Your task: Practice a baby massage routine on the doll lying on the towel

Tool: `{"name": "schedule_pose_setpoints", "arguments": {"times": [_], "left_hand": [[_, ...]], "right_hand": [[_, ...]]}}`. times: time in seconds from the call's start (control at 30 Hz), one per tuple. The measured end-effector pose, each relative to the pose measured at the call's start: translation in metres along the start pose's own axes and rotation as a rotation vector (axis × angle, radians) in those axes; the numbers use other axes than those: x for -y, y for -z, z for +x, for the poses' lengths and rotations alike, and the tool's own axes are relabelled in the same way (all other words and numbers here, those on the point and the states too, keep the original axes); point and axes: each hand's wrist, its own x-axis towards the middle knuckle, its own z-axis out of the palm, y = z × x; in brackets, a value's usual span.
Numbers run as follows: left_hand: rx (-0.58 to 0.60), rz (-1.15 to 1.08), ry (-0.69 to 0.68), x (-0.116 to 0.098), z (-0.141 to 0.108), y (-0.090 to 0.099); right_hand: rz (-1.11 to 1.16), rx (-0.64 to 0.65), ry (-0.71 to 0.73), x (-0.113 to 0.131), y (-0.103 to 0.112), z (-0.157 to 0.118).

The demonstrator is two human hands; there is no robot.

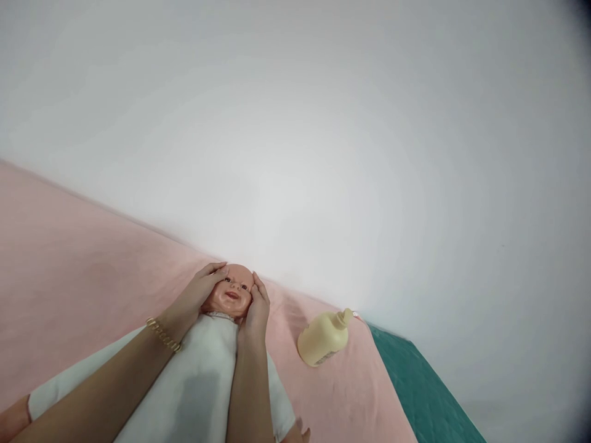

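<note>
A baby doll point(184, 375) in a white long-sleeved garment lies on its back on a pink cloth, its head towards the wall. Against one side of the doll's head point(237, 288) my left hand point(206, 289) rests cupped, thumb near the brow, a gold bracelet point(162, 335) on the wrist. My right hand point(258, 307) curves around the opposite side, fingertips by the temple. Between them the two palms hold the head. Both forearms pass over the doll's body, and its chest shows between them.
A pale yellow pump bottle point(322, 339) stands on the pink cloth point(339, 394) to the right of the doll. Beyond the cloth's right edge a green surface point(415, 381) shows. A plain white wall point(295, 154) rises directly behind the doll's head.
</note>
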Motion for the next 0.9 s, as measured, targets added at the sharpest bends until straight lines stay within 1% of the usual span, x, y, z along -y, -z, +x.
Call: {"name": "schedule_pose_setpoints", "arguments": {"times": [0.23, 0.3, 0.4, 0.5, 0.67, 0.9], "left_hand": [[-0.067, -0.013, 0.012, 0.001, 0.006, 0.000], [-0.054, -0.028, -0.012, 0.001, 0.004, -0.001], [0.007, -0.040, -0.041, 0.000, -0.002, -0.002], [0.041, 0.033, -0.025, -0.002, -0.006, -0.002], [-0.010, 0.190, 0.001, -0.002, -0.003, 0.000], [-0.011, 0.203, -0.002, -0.006, -0.007, -0.002]], "right_hand": [[0.035, -0.022, -0.001, 0.001, -0.003, -0.002], [0.035, -0.018, 0.007, 0.001, -0.003, -0.002], [-0.004, 0.006, 0.033, 0.001, -0.004, -0.002], [-0.071, 0.037, 0.056, 0.001, -0.004, -0.005], [-0.081, 0.030, 0.038, 0.003, -0.004, -0.010], [-0.138, -0.002, 0.058, 0.002, -0.002, -0.006]]}}
